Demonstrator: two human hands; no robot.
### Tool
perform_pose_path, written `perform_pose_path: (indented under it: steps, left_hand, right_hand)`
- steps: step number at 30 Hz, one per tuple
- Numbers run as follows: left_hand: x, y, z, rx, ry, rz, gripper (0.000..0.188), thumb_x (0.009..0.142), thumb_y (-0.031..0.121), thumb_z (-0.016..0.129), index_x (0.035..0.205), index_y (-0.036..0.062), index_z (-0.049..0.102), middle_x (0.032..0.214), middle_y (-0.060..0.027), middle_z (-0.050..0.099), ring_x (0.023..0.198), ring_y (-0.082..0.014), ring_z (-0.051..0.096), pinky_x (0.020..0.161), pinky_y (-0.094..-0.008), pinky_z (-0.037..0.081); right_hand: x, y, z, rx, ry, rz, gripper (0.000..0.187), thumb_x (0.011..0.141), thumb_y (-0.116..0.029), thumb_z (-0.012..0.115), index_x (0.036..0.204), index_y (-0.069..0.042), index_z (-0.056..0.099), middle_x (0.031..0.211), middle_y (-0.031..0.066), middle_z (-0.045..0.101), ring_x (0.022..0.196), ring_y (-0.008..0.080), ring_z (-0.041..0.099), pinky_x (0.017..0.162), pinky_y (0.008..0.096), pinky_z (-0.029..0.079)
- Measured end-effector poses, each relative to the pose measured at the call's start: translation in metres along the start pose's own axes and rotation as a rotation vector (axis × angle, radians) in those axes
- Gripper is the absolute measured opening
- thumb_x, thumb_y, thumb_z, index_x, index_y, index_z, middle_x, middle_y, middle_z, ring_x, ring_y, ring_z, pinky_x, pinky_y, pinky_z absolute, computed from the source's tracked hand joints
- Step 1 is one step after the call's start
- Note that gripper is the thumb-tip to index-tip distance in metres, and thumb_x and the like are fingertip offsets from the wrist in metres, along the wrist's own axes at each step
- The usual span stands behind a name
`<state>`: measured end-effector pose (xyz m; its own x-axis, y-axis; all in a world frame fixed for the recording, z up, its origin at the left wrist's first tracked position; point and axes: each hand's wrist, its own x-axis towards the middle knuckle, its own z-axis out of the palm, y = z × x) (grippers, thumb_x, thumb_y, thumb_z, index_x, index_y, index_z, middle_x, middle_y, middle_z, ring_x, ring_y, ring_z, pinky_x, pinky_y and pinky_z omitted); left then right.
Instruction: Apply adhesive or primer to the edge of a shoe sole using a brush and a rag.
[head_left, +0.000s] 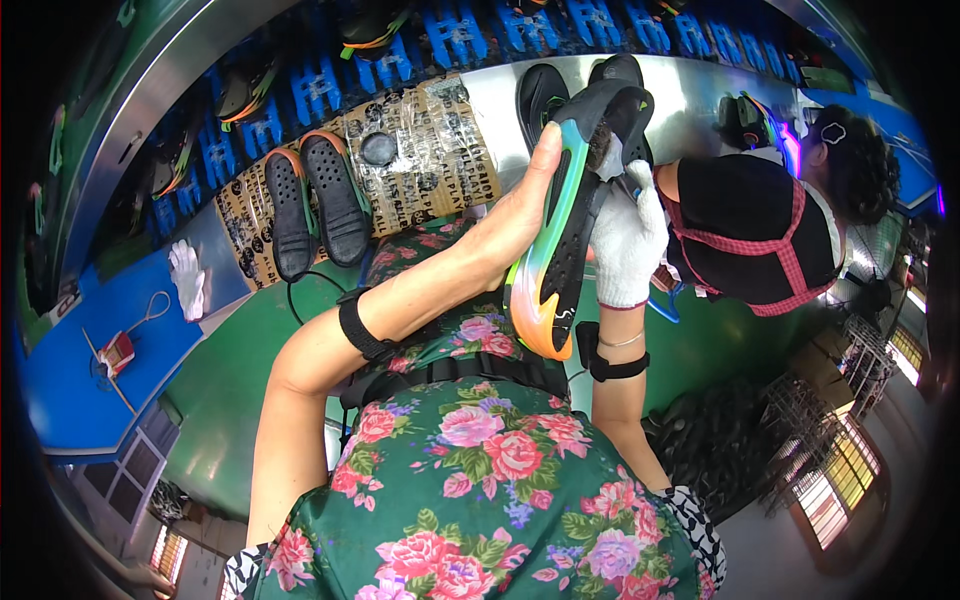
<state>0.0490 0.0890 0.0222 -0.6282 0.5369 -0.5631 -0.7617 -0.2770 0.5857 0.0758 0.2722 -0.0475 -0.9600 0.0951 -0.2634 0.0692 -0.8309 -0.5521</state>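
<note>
A black shoe point(560, 240) with a green, white and orange sole edge is held up in front of me, tilted, its orange end lowest. My left hand point(522, 210), bare, grips its left side with the thumb along the edge. In a white knit glove, my right hand point(628, 240) is closed at the shoe's right side. Its fingers hold what looks like a brush point(606, 160), with dark bristles and a pale metal band, against the shoe. The glove hides most of its handle. Just behind, two more dark shoes point(541, 95) stand on the metal surface.
Two dark soles point(333, 185) with holes and orange ends lie on taped cardboard point(410, 120) beside a round black disc point(379, 149). A white glove point(187, 278) rests on a blue tabletop point(80, 340) at left. Blue racks point(455, 40) line the back. Another person point(755, 225) sits close at right.
</note>
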Motion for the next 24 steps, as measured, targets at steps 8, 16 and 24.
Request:
perform_pose_path:
  steps: [8, 16, 24]
  left_hand:
    - [0.0, 0.006, 0.003, 0.038, -0.015, -0.014, 0.097, 0.094, 0.086, 0.022, 0.115, 0.0017, 0.065, 0.086, -0.0127, 0.072, 0.073, -0.0192, 0.074, 0.065, -0.0328, 0.063]
    - [0.0, 0.009, 0.01, 0.097, 0.011, -0.005, 0.096, 0.093, 0.088, 0.025, 0.111, 0.0032, 0.065, 0.083, -0.0124, 0.071, 0.07, -0.0173, 0.072, 0.061, -0.0303, 0.061]
    - [0.01, 0.006, 0.021, 0.173, -0.14, 0.077, 0.102, 0.098, 0.081, 0.031, 0.164, 0.0036, 0.02, 0.161, -0.0164, 0.034, 0.145, -0.0253, 0.037, 0.117, -0.0367, 0.036]
  right_hand:
    - [0.001, -0.002, 0.005, 0.05, -0.035, -0.024, 0.038, 0.095, -0.02, 0.062, 0.127, 0.002, 0.063, 0.132, 0.0187, 0.063, 0.129, 0.0338, 0.057, 0.114, 0.0497, 0.041]
    - [0.004, -0.003, 0.001, 0.136, -0.167, 0.011, 0.035, 0.097, -0.021, 0.06, 0.127, -0.003, 0.063, 0.141, 0.021, 0.059, 0.136, 0.0371, 0.052, 0.118, 0.0517, 0.038]
    - [0.007, 0.008, -0.025, 0.132, -0.06, -0.121, 0.032, 0.097, -0.025, 0.06, 0.124, -0.008, 0.066, 0.143, 0.0173, 0.059, 0.135, 0.0342, 0.052, 0.118, 0.0527, 0.036]
